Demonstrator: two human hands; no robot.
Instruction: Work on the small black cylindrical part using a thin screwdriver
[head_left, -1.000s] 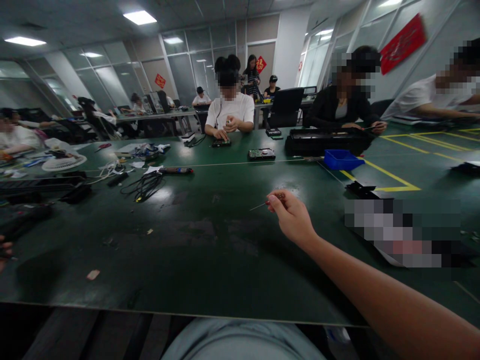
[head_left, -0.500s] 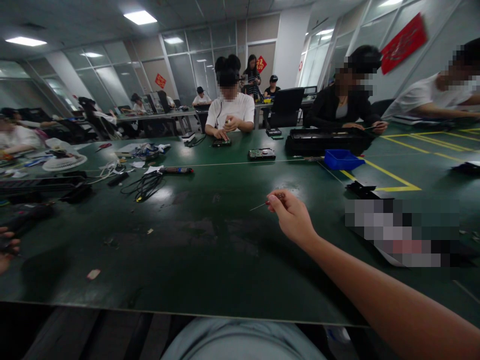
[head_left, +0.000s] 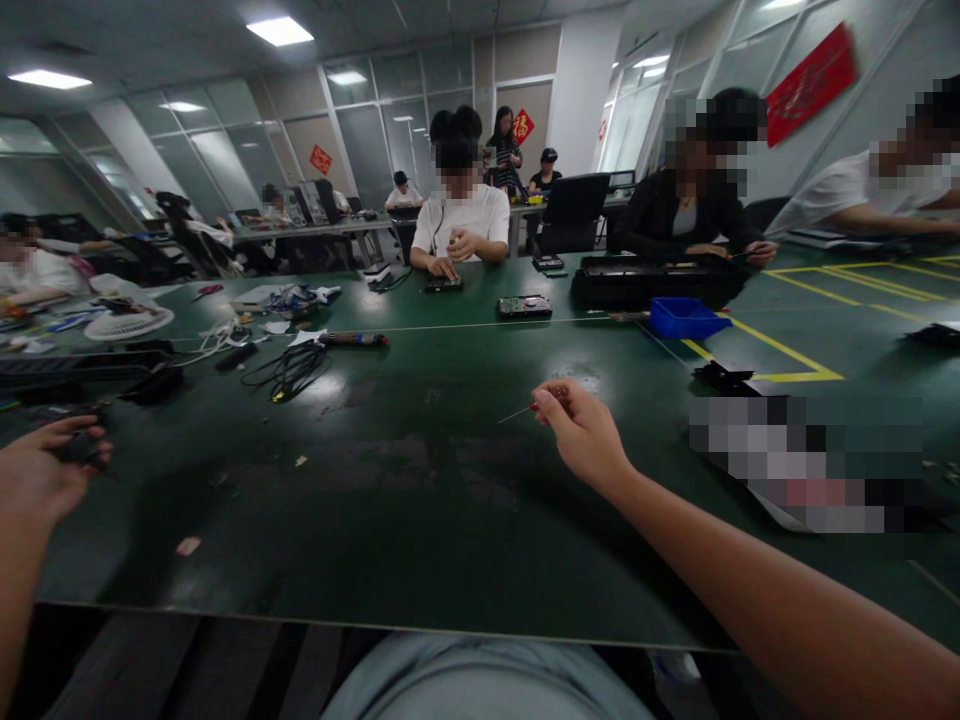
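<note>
The right hand (head_left: 586,432) grips a slim tool (head_left: 533,406), its shaft pointing left and slightly nearer. The left hand (head_left: 36,478) clasps a dark object (head_left: 76,449).

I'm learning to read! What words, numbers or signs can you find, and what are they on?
"福": on the red diamond sign, back centre.
Too blurred to read: marks on the red banner, far right.
Too small: marks on the left-hand red sign.

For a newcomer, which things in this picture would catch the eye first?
Probably the right hand, holding a thin-shafted tool above the table, right of centre. Then perhaps the left hand at the left edge with a dark object, and the blue tray farther back, right.
</note>
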